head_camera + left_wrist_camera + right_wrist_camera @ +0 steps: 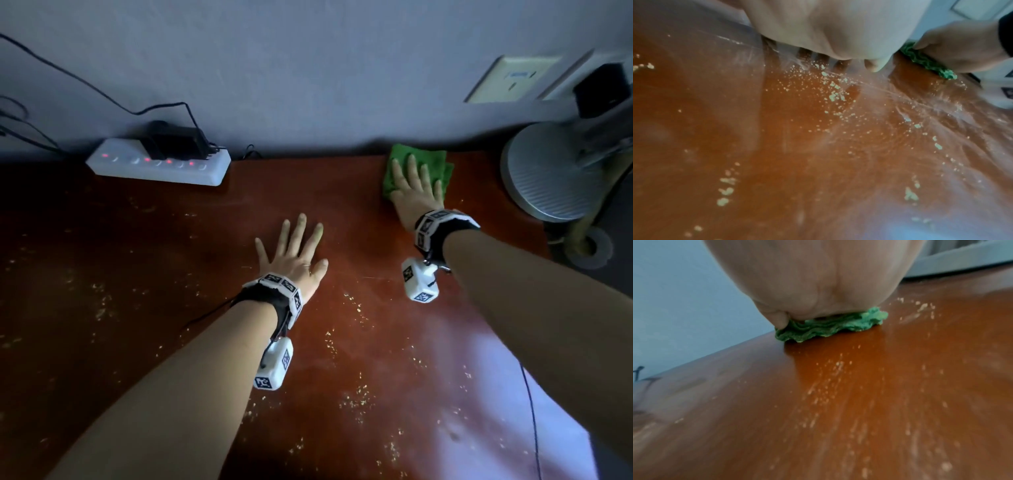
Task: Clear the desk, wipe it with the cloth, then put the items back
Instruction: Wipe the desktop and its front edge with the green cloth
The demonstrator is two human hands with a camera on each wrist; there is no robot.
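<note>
I can read no text, brand or number anywhere in these views. The white cubes and bands on my wrists (420,280) carry only black-and-white square marker patterns, not letters, and the wall plate (513,79) shows a small blue mark too blurred to make out.

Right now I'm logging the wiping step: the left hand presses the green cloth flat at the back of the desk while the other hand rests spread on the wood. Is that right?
Not quite: the head view shows the right hand pressing the green cloth flat at the back of the desk. The left hand is the one resting spread on the wood.
</note>
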